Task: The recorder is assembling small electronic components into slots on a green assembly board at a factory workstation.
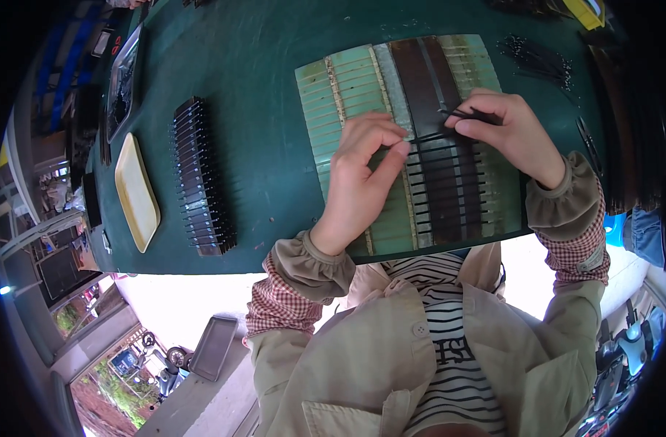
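Note:
A light green grooved board (322, 138) lies before me, with a dark brown strip (413, 76) along it. Across the strip's nearer part sit several thin black rods (438, 186), side by side in a row. My left hand (362, 175) rests over the board's left half; its thumb and forefinger pinch at the left end of the farthest rod in that row. Above the strip's right edge, my right hand (508, 131) holds a small bunch of loose black rods (475, 115) between thumb and fingers, their tips pointing left.
Left of the board stands a dark stack of strips with rods (198, 178). Beyond it are a cream tray (135, 193) and a metal tray (125, 84). Loose black rods (537, 62) lie at the far right, near tweezers (588, 146) and a yellow container (586, 13).

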Tool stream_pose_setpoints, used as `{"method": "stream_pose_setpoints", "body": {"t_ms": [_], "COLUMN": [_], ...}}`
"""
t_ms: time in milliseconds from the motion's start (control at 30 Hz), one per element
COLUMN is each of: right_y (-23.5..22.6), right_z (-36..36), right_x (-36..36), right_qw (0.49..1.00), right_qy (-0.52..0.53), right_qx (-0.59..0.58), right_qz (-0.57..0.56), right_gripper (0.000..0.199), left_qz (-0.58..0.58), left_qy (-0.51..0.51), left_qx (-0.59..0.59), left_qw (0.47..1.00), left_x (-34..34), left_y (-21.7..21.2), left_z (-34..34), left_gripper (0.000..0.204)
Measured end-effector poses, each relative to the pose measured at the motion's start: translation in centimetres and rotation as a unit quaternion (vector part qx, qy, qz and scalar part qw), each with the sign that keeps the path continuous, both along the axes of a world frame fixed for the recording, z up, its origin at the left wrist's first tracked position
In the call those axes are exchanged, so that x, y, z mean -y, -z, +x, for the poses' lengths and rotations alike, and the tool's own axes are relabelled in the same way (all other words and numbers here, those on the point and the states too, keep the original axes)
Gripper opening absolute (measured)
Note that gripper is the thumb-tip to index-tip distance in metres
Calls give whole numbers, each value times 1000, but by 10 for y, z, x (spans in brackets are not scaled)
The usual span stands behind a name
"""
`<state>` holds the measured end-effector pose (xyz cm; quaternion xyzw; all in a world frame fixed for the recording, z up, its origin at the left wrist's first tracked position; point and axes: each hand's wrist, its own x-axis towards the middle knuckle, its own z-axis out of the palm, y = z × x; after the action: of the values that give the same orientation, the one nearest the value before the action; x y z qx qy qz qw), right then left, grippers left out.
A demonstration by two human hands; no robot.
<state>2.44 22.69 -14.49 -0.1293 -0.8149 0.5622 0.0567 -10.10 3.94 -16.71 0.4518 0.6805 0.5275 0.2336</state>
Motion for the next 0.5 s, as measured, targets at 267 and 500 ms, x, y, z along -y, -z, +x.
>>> {"method": "stream_pose_setpoints", "body": {"t_ms": [267,500], "right_y": [8,14], "right_z": [-4,-6], "right_x": [-3,5], "right_qw": [999,997], "right_qy": [34,43], "right_qx": [31,17], "right_qz": [-3,69], "right_gripper": [14,12], "left_qz": [-15,-24], "left_qy": [-50,-26], "left_qx": [-202,-220], "left_qw": [978,975], "left_x": [9,8], "left_y": [0,2], "left_z": [-1,1], "left_gripper": [10,21]}}
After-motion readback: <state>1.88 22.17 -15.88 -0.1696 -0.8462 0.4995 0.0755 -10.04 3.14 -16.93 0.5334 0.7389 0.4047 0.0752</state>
